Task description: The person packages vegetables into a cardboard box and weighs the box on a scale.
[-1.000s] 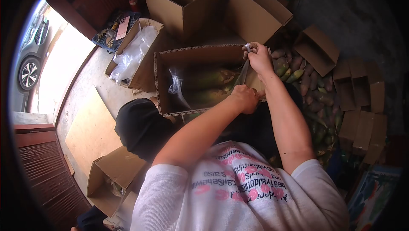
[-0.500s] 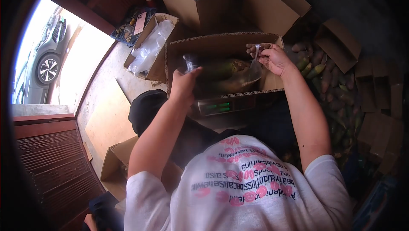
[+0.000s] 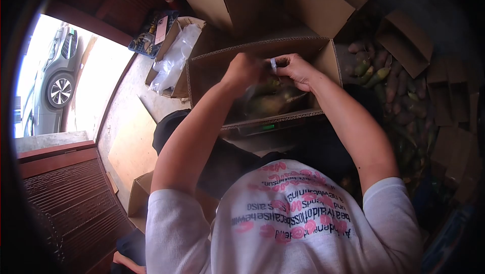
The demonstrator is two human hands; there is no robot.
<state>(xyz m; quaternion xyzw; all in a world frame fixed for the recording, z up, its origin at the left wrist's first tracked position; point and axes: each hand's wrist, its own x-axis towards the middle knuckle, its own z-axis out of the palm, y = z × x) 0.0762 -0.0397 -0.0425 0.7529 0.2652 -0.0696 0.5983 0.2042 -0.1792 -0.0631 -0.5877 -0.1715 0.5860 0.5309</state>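
Observation:
Inside an open cardboard box (image 3: 202, 82), a clear plastic bag (image 3: 273, 65) wraps chunky green-and-brown produce (image 3: 268, 103). My right hand (image 3: 297, 70) is closed, thumb and fingers pinching a gathered end of the bag. Close beside it, my left hand (image 3: 242, 74) is curled at the bag's top, slightly blurred, with its fingertips mostly hidden. Both hands are above the produce, within the box's walls. Under the box's near edge, a scale (image 3: 268, 127) shows a green lit display.
Left of the box stands a carton of clear plastic bags (image 3: 177, 59). Taller open cartons (image 3: 222, 6) stand behind. Many loose green-tipped tubers (image 3: 391, 87) lie on the right, near more cartons (image 3: 401, 46). Another person's arm (image 3: 129, 263) shows at lower left.
My hands have come together over the produce, the left moving right and up, the right moving left. The bag's ends are drawn inward. The box's near edge now covers more of the scale.

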